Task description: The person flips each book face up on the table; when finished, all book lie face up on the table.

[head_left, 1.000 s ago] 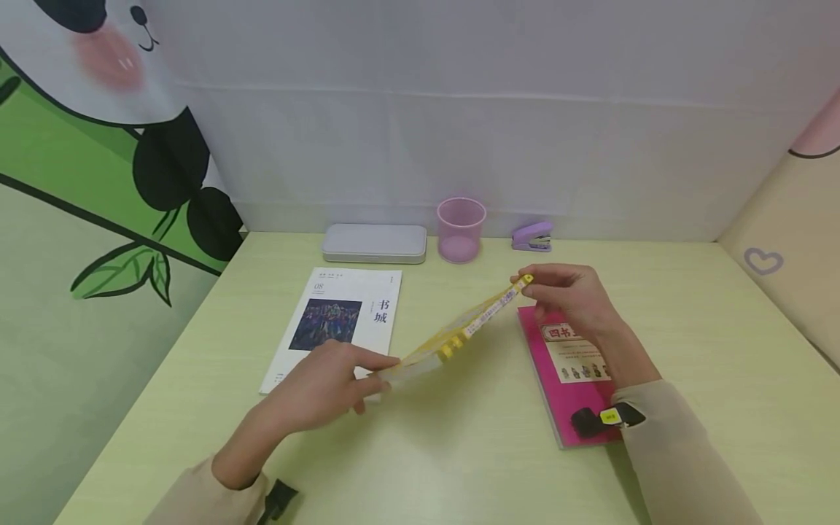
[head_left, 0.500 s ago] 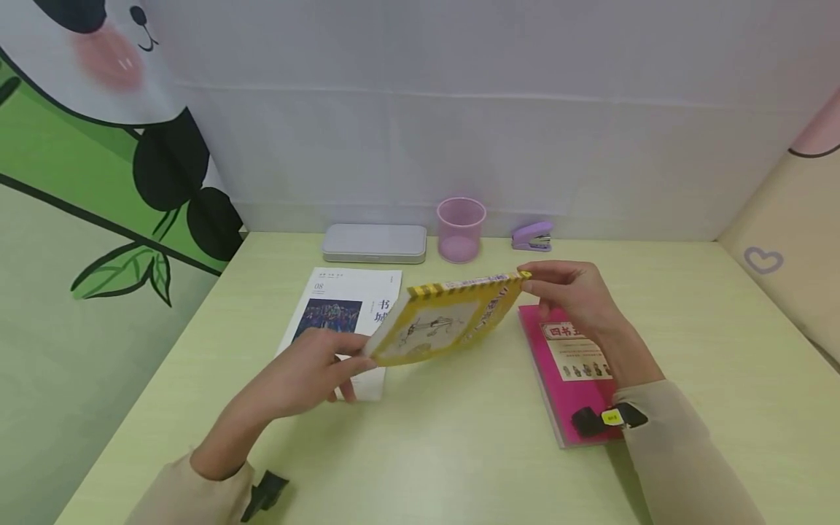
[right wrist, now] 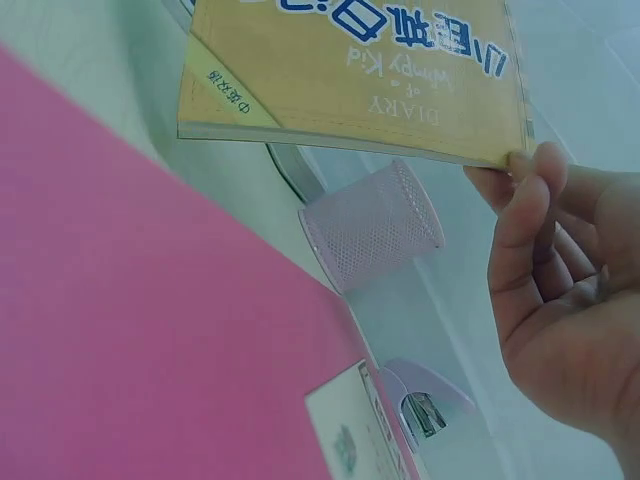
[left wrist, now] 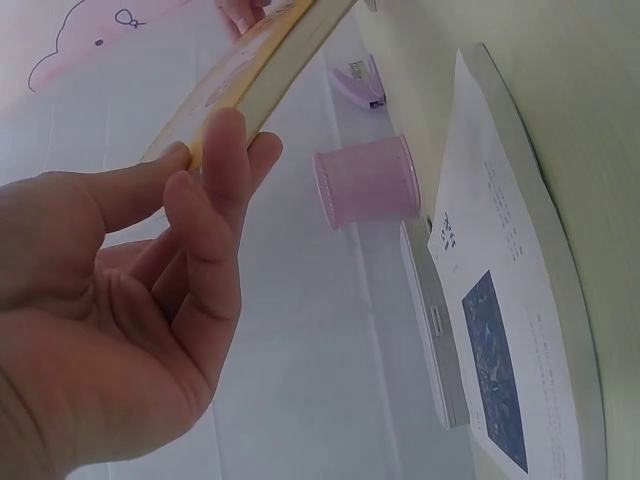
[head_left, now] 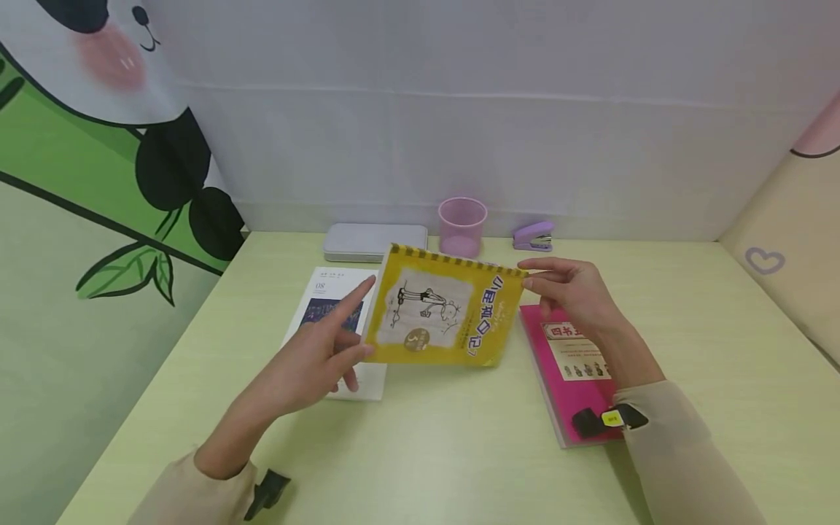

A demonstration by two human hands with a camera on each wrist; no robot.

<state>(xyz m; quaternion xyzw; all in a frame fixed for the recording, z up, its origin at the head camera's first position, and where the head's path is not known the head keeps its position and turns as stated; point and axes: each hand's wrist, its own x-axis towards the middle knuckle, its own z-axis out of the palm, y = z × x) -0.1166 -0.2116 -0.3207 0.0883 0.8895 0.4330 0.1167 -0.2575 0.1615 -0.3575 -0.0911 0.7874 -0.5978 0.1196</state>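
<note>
A yellow paperback book with a stick-figure drawing is held up above the table, its cover tilted toward the head camera and its title running sideways. My right hand pinches its upper right corner between thumb and fingers. At its left edge is my left hand, thumb at the lower corner and index finger pointing up along the edge. In the left wrist view, the thumb and fingers of that hand meet at the book's edge. The right wrist view shows "DIARY of a Wimpy Kid" on the cover.
A white magazine lies on the left, partly behind the yellow book. A pink book lies under the right wrist. Along the back stand a grey case, a pink mesh cup and a purple stapler.
The yellow book has swung up from nearly edge-on so that its cover shows. The left hand has shifted left, and its index finger now points up. The right hand has barely moved.
</note>
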